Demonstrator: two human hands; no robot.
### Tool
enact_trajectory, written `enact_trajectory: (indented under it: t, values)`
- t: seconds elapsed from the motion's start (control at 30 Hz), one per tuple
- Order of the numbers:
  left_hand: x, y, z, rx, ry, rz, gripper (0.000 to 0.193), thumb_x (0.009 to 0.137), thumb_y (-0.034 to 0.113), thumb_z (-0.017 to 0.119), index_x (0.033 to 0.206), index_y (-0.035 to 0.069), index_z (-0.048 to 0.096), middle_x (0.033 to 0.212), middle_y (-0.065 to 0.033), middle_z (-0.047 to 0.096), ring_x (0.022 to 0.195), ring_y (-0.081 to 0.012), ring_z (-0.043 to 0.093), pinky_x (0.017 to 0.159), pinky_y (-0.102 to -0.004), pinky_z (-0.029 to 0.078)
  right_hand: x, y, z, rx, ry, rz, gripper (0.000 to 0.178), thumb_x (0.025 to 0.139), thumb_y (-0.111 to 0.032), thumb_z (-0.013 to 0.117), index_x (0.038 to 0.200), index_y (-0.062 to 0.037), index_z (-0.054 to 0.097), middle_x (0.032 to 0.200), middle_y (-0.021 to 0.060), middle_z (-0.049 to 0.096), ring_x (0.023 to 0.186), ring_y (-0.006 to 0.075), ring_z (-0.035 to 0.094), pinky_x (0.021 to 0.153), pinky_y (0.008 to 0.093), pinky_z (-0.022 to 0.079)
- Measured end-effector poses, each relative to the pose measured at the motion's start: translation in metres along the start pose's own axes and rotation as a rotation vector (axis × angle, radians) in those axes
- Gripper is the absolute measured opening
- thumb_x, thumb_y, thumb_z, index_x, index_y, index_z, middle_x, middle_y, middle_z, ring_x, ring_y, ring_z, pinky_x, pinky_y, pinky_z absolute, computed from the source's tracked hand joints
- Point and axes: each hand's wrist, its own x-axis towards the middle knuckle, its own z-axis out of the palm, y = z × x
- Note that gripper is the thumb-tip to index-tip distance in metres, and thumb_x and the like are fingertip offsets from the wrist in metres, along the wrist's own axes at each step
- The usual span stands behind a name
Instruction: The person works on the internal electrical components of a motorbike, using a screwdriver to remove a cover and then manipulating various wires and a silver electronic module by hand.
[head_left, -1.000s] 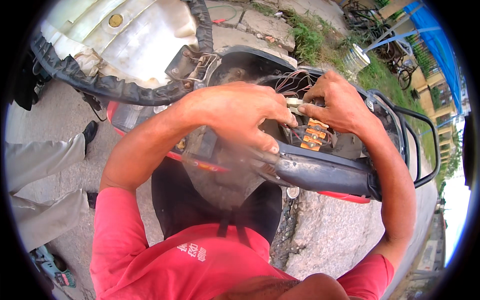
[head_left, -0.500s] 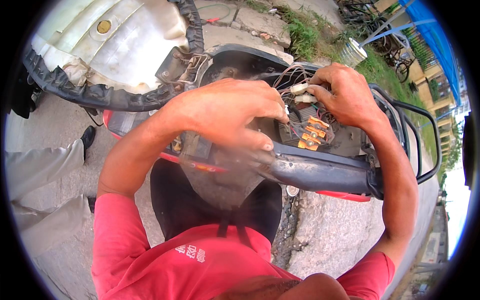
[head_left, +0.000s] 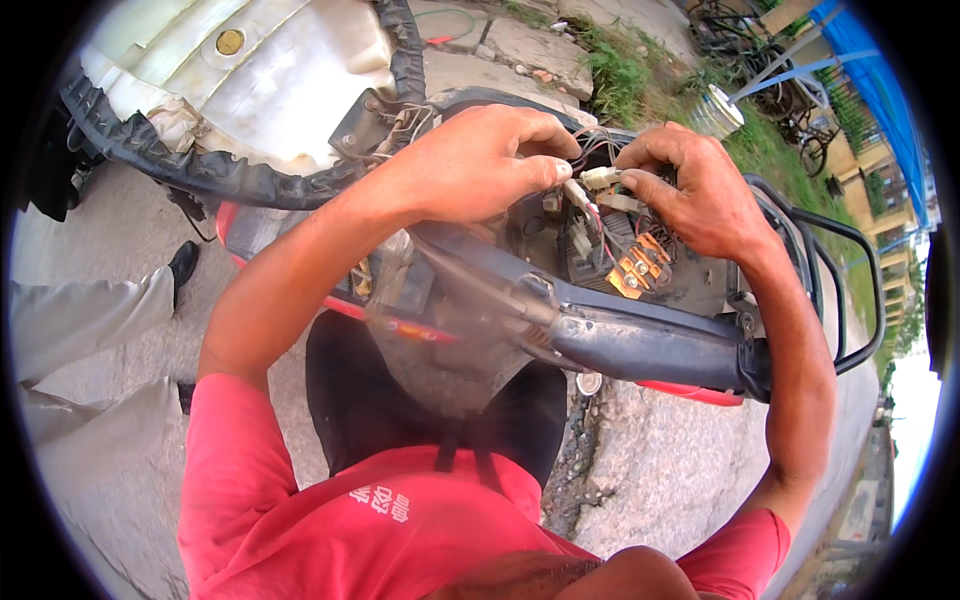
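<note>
Both my hands are over the opened body of a scooter [head_left: 640, 335]. Between thumb and fingers, my right hand [head_left: 700, 190] grips a white plug connector [head_left: 601, 178] on thin wires. Close to it on the left, my left hand [head_left: 490, 160] is closed in a pinch; what is between its fingertips is too small to make out. A second white connector [head_left: 577, 193] with wires hangs just below the left thumb. Lower in the compartment, an orange terminal block [head_left: 640, 266] with metal screws sits among wires, beside a dark finned box [head_left: 585, 250].
The raised seat [head_left: 290, 90], pale underside showing, stands at the far left. A black rack rail [head_left: 865, 290] curves at the right. A white bucket [head_left: 716, 112] stands on the grass beyond. A person's trousered legs [head_left: 95, 320] are at the left.
My left hand has moved up and away from the terminal block, toward the connector in my right hand. The orange block has tilted and a white connector now shows below the left thumb.
</note>
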Motion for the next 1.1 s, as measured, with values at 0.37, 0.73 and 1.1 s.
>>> enact_trajectory:
  t: [0.37, 0.73, 1.1]
  values:
    - [0.057, 0.029, 0.008, 0.084, -0.249, -0.236, 0.037, 0.102, 0.031, 0.065, 0.125, 0.004, 0.075, 0.108, -0.0087, 0.077, 0.1, -0.0192, 0.068, 0.09, -0.0366, 0.052, 0.004, 0.02, -0.009, 0.089, -0.019, 0.04, 0.026, 0.093, -0.02, 0.072, 0.107, 0.0018, 0.077, 0.094, 0.0184, 0.076, 0.087, 0.0266, 0.072, 0.082, 0.0415, 0.056]
    - [0.07, 0.007, 0.019, -0.066, -0.226, -0.223, 0.035, 0.103, 0.03, 0.065, 0.122, 0.001, 0.074, 0.11, -0.0095, 0.075, 0.094, -0.0191, 0.065, 0.086, -0.0371, 0.053, 0.001, 0.027, -0.006, 0.11, 0.013, 0.065, 0.029, 0.094, -0.022, 0.072, 0.108, 0.0031, 0.077, 0.094, 0.0167, 0.077, 0.087, 0.0231, 0.071, 0.083, 0.0394, 0.055]
    - [0.068, -0.006, 0.018, -0.256, -0.082, -0.39, 0.03, 0.101, 0.028, 0.069, 0.107, -0.001, 0.075, 0.103, -0.0115, 0.072, 0.095, -0.0208, 0.066, 0.084, -0.0398, 0.056, -0.012, 0.004, 0.03, -0.185, 0.147, -0.116, 0.033, 0.079, -0.026, 0.078, 0.1, -0.0012, 0.077, 0.14, 0.0194, 0.061, 0.131, 0.0388, 0.058, 0.112, 0.0449, 0.048]
